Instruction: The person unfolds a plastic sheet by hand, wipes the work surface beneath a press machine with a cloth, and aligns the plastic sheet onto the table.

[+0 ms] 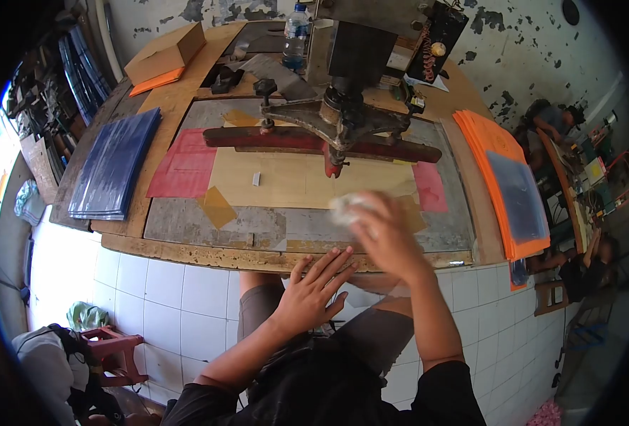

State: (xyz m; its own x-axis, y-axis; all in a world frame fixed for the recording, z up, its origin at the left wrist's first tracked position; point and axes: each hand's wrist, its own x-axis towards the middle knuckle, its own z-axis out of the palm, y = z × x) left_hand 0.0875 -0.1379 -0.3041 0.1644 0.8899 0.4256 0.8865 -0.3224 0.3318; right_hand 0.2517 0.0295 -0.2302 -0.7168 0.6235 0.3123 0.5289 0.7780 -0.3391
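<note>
My right hand (382,231), smeared a little by motion, grips a crumpled whitish rag (344,210) over the front part of the press bed. Just behind the rag lies a pale yellow sheet (279,186), with red-pink sheets (185,165) at its left and right ends. On the yellow sheet is a small white piece (256,179). My left hand (316,287) rests at the worn wooden front edge (186,257), its fingers spread and nothing in them. Above the sheet hangs a red press bar (286,140) on a metal bracket.
Blue plastic covers (116,167) are stacked at the left, orange folders (495,181) at the right. Farther back are a cardboard box (164,55) and a water bottle (296,39). Other people sit at the right and lower left. A red stool (116,351) stands on the floor.
</note>
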